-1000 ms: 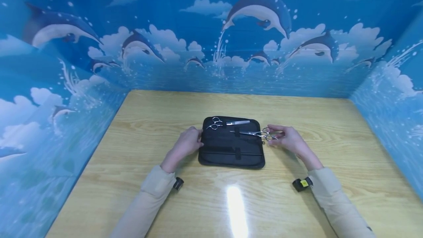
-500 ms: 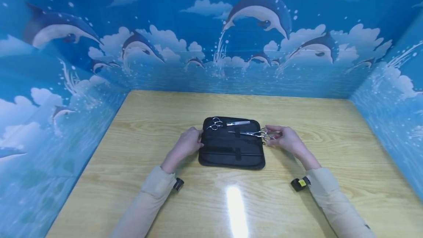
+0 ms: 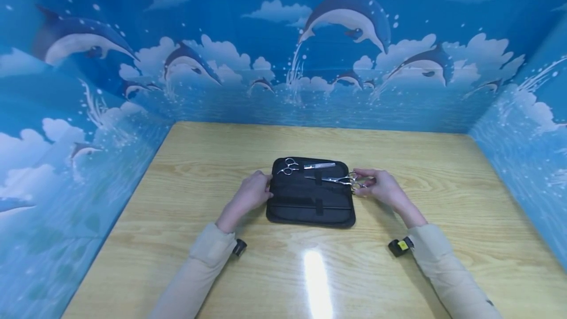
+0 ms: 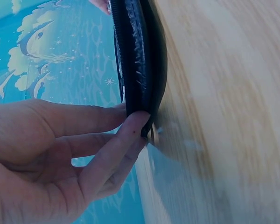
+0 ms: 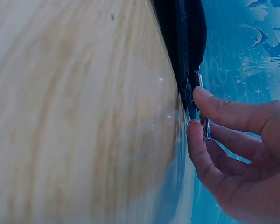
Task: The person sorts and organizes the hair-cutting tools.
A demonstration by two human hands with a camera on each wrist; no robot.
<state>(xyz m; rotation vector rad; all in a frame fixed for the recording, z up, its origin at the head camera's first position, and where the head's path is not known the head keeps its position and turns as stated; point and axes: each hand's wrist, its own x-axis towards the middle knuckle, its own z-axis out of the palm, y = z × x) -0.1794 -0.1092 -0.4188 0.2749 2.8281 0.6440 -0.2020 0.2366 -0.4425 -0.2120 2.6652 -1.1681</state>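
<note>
A black zip case (image 3: 292, 188) lies opened out on the table. My left hand (image 3: 251, 192) pinches its left edge between thumb and fingers, as the left wrist view shows close up. At the right edge, my right hand (image 3: 383, 186) holds silver scissors (image 3: 338, 179) by the finger rings. Their blades point left across the case, and a dark strap (image 3: 318, 177) crosses them. Another silver pair, the upper scissors (image 3: 320, 165), rests along the case's far side, its rings to the left; a dark band hides part of it. In the right wrist view, metal scissor rings (image 5: 206, 126) show between thumb and fingers.
A wood-grain table (image 3: 199, 156) spreads around the case. Blue dolphin-print walls (image 3: 283, 97) border it at the back, left and right. A bright light reflection (image 3: 316, 279) lies on the tabletop in front of the case.
My right hand has shifted slightly left, sliding the scissors farther across the case under the strap. My left hand has stayed at the left edge.
</note>
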